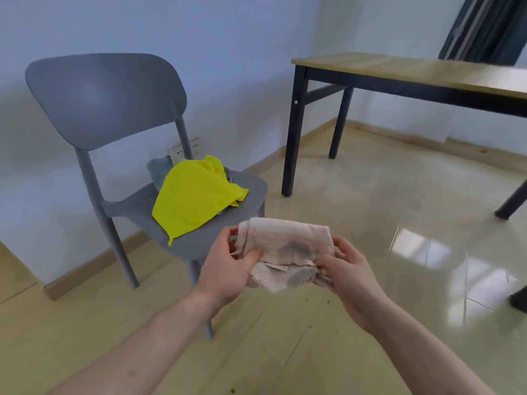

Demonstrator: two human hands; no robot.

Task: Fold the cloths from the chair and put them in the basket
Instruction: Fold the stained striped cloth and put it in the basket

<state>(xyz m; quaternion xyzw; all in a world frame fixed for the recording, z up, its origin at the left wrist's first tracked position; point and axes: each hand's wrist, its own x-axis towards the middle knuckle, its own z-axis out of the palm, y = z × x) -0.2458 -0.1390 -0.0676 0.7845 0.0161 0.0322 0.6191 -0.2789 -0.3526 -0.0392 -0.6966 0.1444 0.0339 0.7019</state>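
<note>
Bare room: pale wall, glossy floor, table [413, 71] upper right, grey chair [108, 101] left. No basket in view.

Pink cloth [288, 252], lower centre, is held in mid-air just in front of the chair seat. Left hand [225, 269] and right hand [350, 280] each pinch one end. Looks light, limp, frayed; best gripped at the ends or corners. Long axis runs left-right, fold edge up. Yellow cloth [194, 201] lies crumpled on the seat, over a grey one [156, 169].
</note>
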